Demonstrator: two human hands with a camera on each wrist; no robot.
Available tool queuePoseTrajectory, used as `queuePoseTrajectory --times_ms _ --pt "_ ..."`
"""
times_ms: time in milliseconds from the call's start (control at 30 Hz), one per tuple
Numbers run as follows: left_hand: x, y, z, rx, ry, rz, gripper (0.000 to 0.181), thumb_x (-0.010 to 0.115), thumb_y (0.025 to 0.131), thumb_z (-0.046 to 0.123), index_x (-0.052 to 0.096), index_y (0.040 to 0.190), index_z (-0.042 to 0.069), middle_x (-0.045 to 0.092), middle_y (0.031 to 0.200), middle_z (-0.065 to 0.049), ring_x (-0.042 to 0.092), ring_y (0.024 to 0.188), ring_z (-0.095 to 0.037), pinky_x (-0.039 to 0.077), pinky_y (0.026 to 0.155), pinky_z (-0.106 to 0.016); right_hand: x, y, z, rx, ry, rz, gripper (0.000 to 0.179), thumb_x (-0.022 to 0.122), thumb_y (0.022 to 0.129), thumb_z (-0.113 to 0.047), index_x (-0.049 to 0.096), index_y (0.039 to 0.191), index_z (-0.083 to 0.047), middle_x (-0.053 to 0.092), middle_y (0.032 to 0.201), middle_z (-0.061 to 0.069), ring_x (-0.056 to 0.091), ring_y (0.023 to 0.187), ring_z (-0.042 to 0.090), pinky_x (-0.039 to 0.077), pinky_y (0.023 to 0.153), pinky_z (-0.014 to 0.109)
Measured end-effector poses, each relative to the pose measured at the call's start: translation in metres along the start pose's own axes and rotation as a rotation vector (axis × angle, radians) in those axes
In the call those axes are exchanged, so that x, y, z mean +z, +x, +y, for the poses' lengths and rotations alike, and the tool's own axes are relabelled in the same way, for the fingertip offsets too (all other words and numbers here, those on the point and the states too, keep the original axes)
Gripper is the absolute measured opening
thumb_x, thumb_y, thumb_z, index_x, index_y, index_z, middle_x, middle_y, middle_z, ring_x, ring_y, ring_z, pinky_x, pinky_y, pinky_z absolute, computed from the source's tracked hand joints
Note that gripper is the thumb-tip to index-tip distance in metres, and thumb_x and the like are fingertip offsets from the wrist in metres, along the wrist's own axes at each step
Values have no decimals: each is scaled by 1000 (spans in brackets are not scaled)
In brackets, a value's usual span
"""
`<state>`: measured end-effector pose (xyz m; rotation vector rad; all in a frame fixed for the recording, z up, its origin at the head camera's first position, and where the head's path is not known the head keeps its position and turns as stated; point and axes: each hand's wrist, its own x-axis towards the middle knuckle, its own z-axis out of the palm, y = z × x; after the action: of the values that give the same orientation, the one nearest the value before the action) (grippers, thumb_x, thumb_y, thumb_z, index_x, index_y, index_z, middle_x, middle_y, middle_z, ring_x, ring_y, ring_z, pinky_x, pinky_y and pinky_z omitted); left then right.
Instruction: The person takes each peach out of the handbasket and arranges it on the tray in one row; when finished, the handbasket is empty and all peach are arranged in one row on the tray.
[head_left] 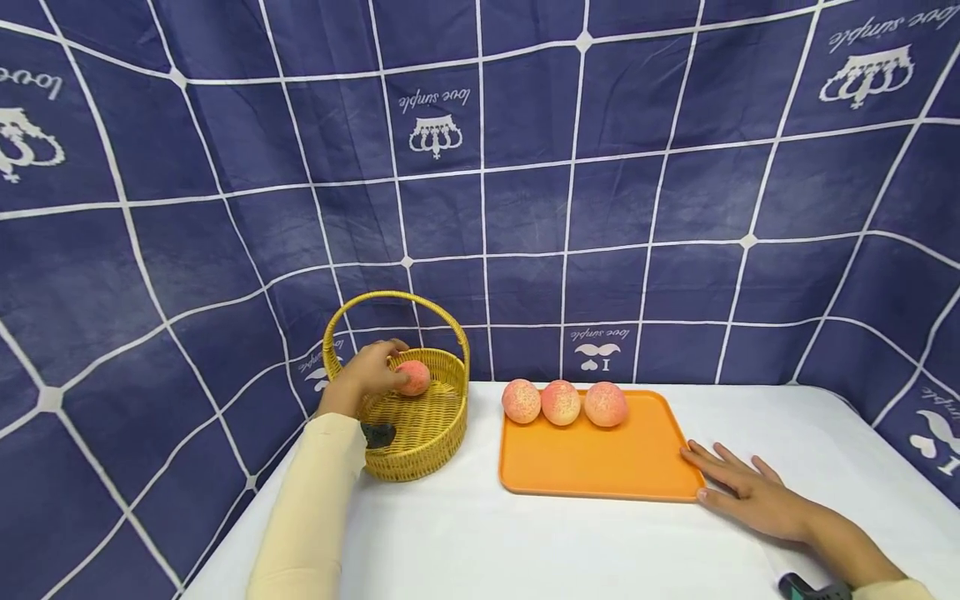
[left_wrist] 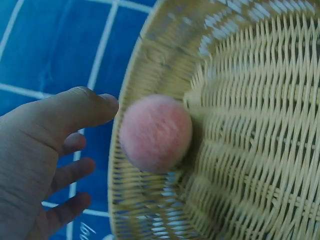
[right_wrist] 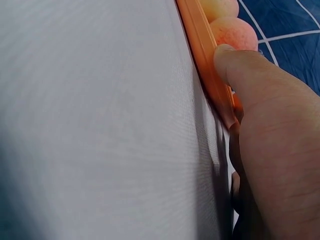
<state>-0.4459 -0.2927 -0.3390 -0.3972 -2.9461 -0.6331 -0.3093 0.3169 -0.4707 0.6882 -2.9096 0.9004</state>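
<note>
At the left of the head view, my left hand (head_left: 372, 369) reaches over the rim of a yellow wicker basket (head_left: 435, 446) with a tall arched handle. Inside the basket is a pink peach (head_left: 414, 378), close by the fingers. The left wrist view shows the thumb tip right next to this peach (left_wrist: 156, 134), with the other fingers loosely bent and apart from it. My right hand (head_left: 757, 496) has its fingers spread at the right edge of an orange tray (head_left: 600, 462). In the right wrist view its thumb (right_wrist: 250, 70) touches the tray's rim.
Three peaches, the middle one (head_left: 561, 403) among them, line the tray's back left side. Basket and tray stand apart on a white tabletop (head_left: 465, 542). A dark blue cloth (head_left: 525, 208) with white lines hangs behind and at the sides.
</note>
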Motion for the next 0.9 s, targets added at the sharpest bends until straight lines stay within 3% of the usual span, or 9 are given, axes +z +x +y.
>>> queuePoseTrajectory --times_ms 133,267,500,733,900 --pt "5 6 -13 -44 -27 -3 61 77 86 19 55 141 6 55 135 -26 53 122 -42 44 99 -55 3 -1 1 8 7 0 57 61 100 -43 47 153 -27 34 159 18 18 142 58 -19 106 70" --pt "8 6 -15 -48 -52 -26 61 75 86 17 54 142 6 54 136 -29 53 123 -45 44 100 -57 3 -2 1 1 -8 13 57 61 100 -42 48 153 -27 35 158 18 19 142 59 -18 107 69" --pt "13 7 -19 -122 -74 -48 66 80 85 18 53 145 8 48 142 -28 46 129 -45 39 105 -58 2 1 1 7 -15 5 59 62 99 -43 46 154 -27 35 158 17 19 143 56 -16 108 69" --pt "26 18 -18 -40 -14 -59 65 82 82 25 59 140 7 52 131 -27 52 117 -41 41 102 -53 3 2 1 6 -23 20 59 62 99 -42 46 154 -26 36 158 16 21 143 55 -14 109 70" --pt "28 19 -10 -99 -13 -97 68 83 83 27 57 144 12 50 132 -23 52 111 -36 42 100 -51 2 2 0 5 -30 23 59 62 99 -42 47 153 -25 37 158 17 21 143 55 -15 109 68"
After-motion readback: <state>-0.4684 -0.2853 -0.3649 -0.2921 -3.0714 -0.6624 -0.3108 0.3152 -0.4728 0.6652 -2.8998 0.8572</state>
